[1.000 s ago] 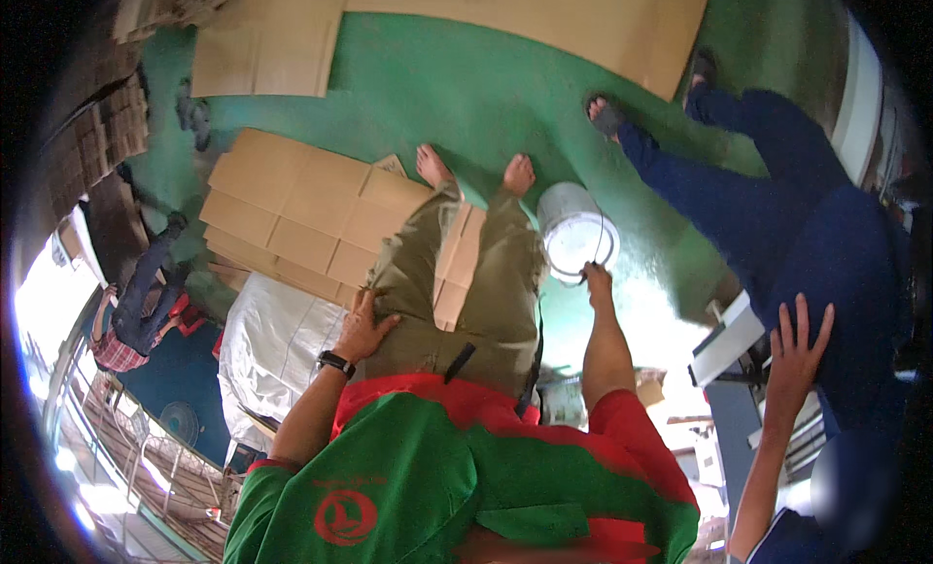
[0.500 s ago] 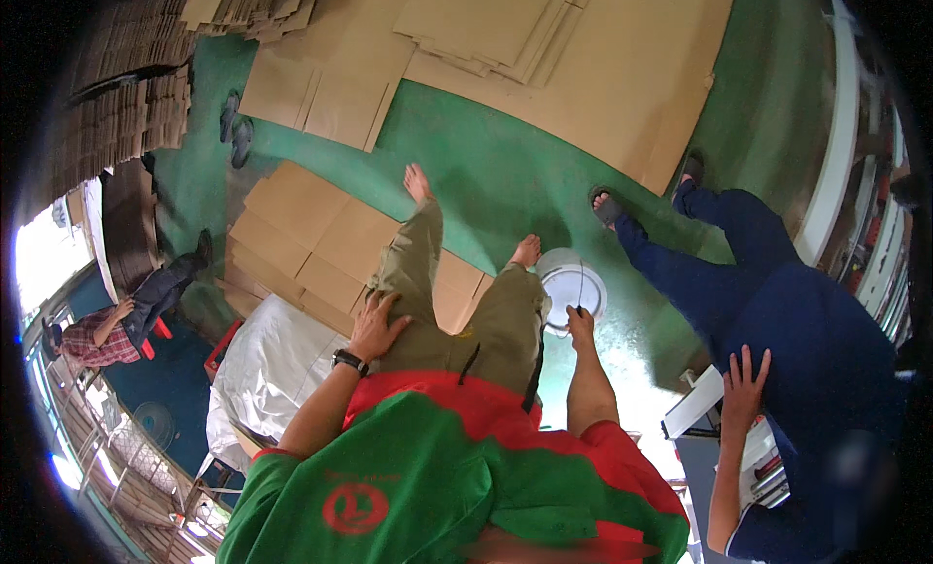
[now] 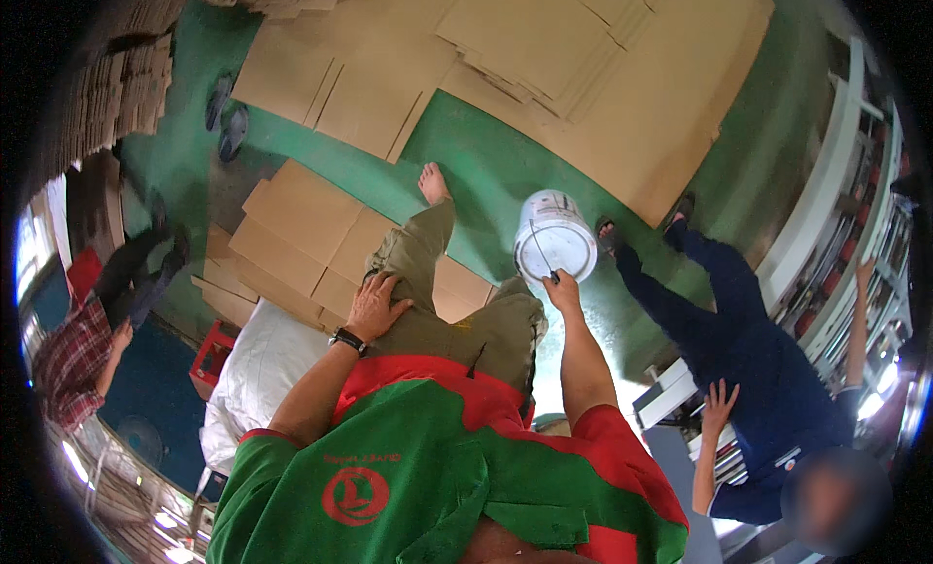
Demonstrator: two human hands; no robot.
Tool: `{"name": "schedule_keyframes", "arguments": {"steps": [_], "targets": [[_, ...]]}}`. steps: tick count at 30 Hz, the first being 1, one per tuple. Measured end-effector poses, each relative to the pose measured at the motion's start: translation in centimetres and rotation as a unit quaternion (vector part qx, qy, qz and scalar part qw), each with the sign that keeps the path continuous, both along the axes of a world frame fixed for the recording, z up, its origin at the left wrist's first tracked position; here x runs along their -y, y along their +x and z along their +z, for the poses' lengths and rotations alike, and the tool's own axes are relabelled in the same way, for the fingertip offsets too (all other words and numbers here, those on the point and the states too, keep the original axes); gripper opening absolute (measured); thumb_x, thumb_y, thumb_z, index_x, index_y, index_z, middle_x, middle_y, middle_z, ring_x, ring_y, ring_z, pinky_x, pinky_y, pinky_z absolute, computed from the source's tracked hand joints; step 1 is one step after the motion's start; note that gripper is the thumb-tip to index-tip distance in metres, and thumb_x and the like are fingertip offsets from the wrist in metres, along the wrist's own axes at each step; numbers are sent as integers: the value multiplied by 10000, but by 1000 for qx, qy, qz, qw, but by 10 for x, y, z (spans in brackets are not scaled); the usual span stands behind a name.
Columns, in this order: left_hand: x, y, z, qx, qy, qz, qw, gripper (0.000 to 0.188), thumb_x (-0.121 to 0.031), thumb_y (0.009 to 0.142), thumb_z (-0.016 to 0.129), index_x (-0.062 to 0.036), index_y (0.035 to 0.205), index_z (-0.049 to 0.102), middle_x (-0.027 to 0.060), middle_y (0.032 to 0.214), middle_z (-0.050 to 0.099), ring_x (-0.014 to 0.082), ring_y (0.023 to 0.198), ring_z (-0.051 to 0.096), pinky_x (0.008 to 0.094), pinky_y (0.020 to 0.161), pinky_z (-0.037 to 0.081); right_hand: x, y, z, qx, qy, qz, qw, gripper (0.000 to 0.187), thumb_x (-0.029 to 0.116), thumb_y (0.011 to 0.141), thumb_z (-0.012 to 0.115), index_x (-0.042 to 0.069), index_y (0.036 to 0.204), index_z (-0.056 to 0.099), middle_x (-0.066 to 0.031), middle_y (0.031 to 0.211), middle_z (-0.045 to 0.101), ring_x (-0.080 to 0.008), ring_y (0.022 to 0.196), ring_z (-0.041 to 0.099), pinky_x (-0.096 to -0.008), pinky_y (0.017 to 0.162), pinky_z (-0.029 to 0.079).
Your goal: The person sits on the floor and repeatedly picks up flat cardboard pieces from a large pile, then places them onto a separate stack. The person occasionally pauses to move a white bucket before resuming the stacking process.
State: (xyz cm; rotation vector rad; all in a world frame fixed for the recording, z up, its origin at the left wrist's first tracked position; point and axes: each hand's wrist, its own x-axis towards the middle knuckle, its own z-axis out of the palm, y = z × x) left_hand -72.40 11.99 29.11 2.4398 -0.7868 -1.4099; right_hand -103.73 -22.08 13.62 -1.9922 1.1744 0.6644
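My right hand (image 3: 563, 290) grips the thin wire handle of a white plastic bucket (image 3: 554, 237), which hangs just in front of my right knee above the green floor. My left hand (image 3: 375, 307) rests flat on my left thigh, fingers spread, a dark watch on its wrist. I wear olive trousers and a green and red shirt. My left leg stretches forward, its bare foot (image 3: 431, 183) on the floor beside flattened cardboard sheets (image 3: 301, 224).
A person in dark blue (image 3: 748, 341) stands at my right, one hand on white shelving (image 3: 826, 234). Large cardboard sheets (image 3: 544, 59) cover the floor ahead. A white sack (image 3: 258, 370) lies at my left. Another person in a plaid shirt (image 3: 68, 355) is far left.
My right hand has lifted the bucket off the floor by its handle. My right leg has drawn in. The view has tilted, showing more cardboard ahead.
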Motion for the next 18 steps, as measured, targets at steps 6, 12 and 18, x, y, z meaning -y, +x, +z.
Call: {"name": "schedule_keyframes", "arguments": {"steps": [6, 12, 18], "targets": [[-30, 6, -4, -32, 11, 110, 993, 588, -460, 896, 627, -54, 1309, 526, 199, 1320, 536, 390, 1202, 526, 472, 994, 440, 0, 140, -22, 33, 62, 45, 997, 374, 347, 832, 675, -16, 898, 613, -250, 899, 655, -426, 852, 628, -474, 742, 494], [-30, -4, 12, -47, 13, 167, 985, 550, -396, 916, 629, -2, 1284, 524, 241, 1304, 529, 430, 1150, 533, 477, 971, 447, -37, 250, -32, 85, 78, 97, 989, 376, 329, 821, 677, -7, 972, 602, -251, 998, 654, -424, 964, 618, -480, 826, 495], [-8, 14, 72, 57, -14, 210, 976, 497, -305, 934, 626, 19, 1295, 520, 248, 1318, 519, 418, 1207, 513, 456, 1014, 425, -78, 350, -31, 53, 118, 81, 988, 382, 323, 795, 666, 29, 1038, 644, -224, 1082, 670, -389, 1035, 631, -456, 888, 514]]}}
